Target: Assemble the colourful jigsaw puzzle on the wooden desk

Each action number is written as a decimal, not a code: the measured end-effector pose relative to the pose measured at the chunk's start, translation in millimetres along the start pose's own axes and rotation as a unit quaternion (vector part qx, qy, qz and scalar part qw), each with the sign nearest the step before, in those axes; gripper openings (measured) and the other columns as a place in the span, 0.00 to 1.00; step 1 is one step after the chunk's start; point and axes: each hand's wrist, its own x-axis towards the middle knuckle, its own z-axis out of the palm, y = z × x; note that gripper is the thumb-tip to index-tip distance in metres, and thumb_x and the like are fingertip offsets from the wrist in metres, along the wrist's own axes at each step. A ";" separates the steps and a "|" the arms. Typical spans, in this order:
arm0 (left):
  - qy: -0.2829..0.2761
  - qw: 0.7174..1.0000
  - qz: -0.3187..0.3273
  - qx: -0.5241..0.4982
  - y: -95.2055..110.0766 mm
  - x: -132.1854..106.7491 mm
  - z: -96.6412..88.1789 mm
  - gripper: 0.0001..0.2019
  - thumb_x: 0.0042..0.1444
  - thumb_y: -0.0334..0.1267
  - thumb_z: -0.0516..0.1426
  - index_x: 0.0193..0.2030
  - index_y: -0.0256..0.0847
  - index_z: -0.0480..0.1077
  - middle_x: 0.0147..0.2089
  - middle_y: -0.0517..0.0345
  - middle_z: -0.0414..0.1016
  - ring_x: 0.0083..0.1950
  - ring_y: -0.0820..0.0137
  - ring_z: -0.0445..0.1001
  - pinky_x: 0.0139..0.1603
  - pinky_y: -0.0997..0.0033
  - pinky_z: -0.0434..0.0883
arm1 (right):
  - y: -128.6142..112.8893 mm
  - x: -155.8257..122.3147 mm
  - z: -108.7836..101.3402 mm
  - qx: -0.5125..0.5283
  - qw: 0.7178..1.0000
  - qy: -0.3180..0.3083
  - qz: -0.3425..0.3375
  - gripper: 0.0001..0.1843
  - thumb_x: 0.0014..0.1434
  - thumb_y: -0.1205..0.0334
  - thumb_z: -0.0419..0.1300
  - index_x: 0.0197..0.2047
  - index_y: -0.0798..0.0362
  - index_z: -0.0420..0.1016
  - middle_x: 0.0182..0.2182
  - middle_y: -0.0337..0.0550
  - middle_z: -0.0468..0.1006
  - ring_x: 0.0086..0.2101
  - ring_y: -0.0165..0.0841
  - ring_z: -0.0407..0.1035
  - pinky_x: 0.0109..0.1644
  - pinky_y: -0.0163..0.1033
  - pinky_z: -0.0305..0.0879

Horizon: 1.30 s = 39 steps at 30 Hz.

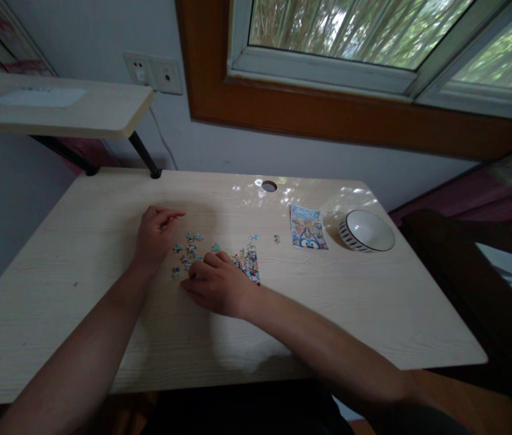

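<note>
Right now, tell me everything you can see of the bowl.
The bowl is round and shallow, plain white inside, with short dark stripes around its outer wall; it looks ceramic. It stands upright and looks empty. It sits on the far right part of the pale wood-grain desk, just right of the printed picture card, with a thin shadowed gap between them. Only the desk touches it: the left hand and right hand are well off to its left.
</note>
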 end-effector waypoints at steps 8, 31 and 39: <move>-0.012 1.000 -0.007 0.002 1.8 -0.2 -0.8 0.13 0.63 0.39 0.55 0.47 0.45 0.82 0.46 0.54 0.72 0.48 0.64 0.73 0.53 0.62 0.72 | 2.8 -1.8 0.3 0.010 1.000 -0.018 -0.016 0.12 0.73 0.59 0.58 0.54 0.40 0.80 0.51 0.40 0.77 0.48 0.39 0.62 0.51 0.47 0.56; -0.016 1.000 -0.006 -0.002 -1.5 -0.5 1.2 0.12 0.63 0.38 0.56 0.45 0.46 0.82 0.45 0.55 0.72 0.45 0.65 0.72 0.48 0.63 0.72 | 3.2 -0.7 4.3 -0.029 0.999 0.031 0.027 0.08 0.72 0.56 0.59 0.44 0.45 0.80 0.43 0.42 0.77 0.44 0.39 0.62 0.46 0.47 0.54; -0.015 1.000 -0.003 -0.001 -2.7 -0.9 1.5 0.12 0.63 0.39 0.56 0.45 0.46 0.82 0.45 0.55 0.71 0.45 0.65 0.72 0.47 0.64 0.71 | 5.2 -0.7 1.3 -0.021 1.000 0.016 0.011 0.08 0.73 0.58 0.59 0.45 0.45 0.79 0.44 0.41 0.77 0.45 0.39 0.62 0.47 0.47 0.54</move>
